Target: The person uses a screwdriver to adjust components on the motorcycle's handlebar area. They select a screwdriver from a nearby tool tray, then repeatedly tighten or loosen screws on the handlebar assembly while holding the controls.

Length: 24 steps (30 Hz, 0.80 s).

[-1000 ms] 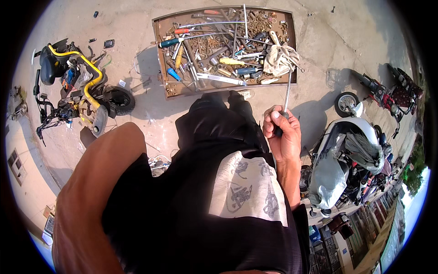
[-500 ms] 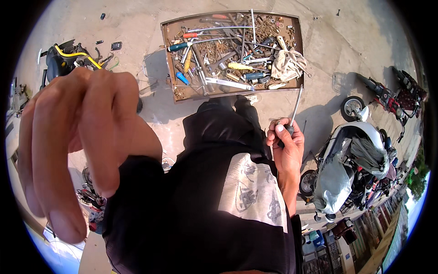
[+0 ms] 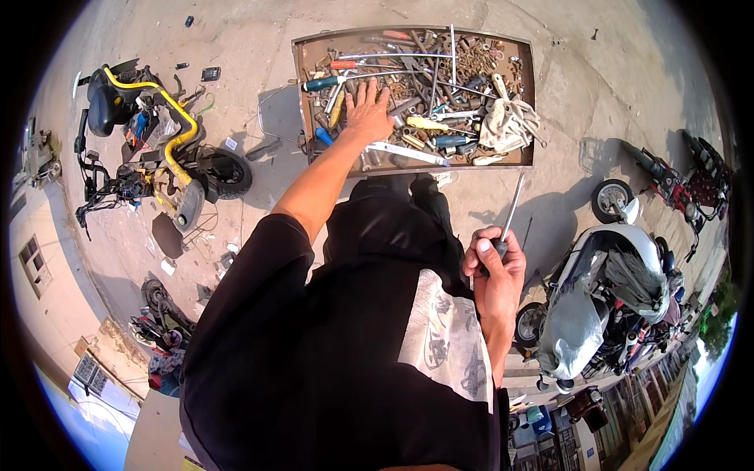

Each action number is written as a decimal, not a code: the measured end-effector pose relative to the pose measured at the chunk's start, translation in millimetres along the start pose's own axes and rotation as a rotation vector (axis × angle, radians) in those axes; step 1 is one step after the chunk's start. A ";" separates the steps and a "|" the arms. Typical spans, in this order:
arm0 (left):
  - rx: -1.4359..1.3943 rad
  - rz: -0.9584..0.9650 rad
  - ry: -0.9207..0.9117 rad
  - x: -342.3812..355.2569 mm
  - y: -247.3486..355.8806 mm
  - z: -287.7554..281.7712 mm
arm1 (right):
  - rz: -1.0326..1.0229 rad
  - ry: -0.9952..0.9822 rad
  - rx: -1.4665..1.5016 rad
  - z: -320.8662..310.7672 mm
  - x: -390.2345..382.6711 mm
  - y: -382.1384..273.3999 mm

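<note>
The left arm (image 3: 326,188) is now stretching forward: half a second ago that hand was hanging close to the camera and blocking the yellow bike (image 3: 193,124), which is now showing again. The tray (image 3: 312,56) is sitting a little lower and further right in view, so the head is probably shifting too. The left hand (image 3: 367,116) is reaching over the tray's left half, palm down, fingers spread wide; it is apparently holding nothing, though at this size I can't tell whether the fingertips are touching the tools. The right hand (image 3: 497,271) is staying outside the tray, near its front right corner, with fingers and thumb closing round the handle of a screwdriver (image 3: 514,202) whose shaft is pointing up toward the rim. For the work, this is meaning that one hand is keeping its tool while the other is getting among the rest.

As for writing, the shirt (image 3: 330,369) is carrying a pale patch (image 3: 444,337) with grey sketch-like figures, but no words are reading clearly. On the flat bar (image 3: 408,152) and the green handle (image 3: 320,83), no brand or label is showing legibly.
</note>
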<state>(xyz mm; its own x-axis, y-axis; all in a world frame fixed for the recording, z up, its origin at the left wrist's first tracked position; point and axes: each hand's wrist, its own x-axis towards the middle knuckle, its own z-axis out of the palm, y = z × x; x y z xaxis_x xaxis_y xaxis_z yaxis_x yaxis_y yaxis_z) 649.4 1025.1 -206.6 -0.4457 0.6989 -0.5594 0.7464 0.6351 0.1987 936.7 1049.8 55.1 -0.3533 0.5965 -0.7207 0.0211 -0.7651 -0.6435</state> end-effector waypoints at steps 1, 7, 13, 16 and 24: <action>-0.007 0.006 0.007 -0.7 1.5 7.3 | 0.004 0.007 -0.008 2.0 -1.8 -0.6; -0.089 0.248 0.127 -24.2 -22.5 46.4 | 0.002 -0.027 -0.015 12.4 3.7 -3.1; -0.179 0.278 0.066 -47.2 -26.2 31.1 | -0.015 -0.036 0.004 10.6 8.4 -2.0; -0.173 0.164 0.324 -23.8 -51.5 14.8 | -0.010 -0.015 -0.010 7.5 6.0 -2.7; 0.139 0.124 0.082 10.1 -54.4 -11.5 | 0.015 -0.019 -0.052 12.6 4.6 -1.7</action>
<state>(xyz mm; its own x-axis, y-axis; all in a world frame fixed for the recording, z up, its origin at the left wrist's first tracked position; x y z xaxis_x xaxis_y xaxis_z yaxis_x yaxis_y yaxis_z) 598.7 1001.4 -213.8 -0.3807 0.7968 -0.4692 0.8566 0.4951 0.1457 923.3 1050.8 56.2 -0.3704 0.5799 -0.7256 0.0747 -0.7600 -0.6456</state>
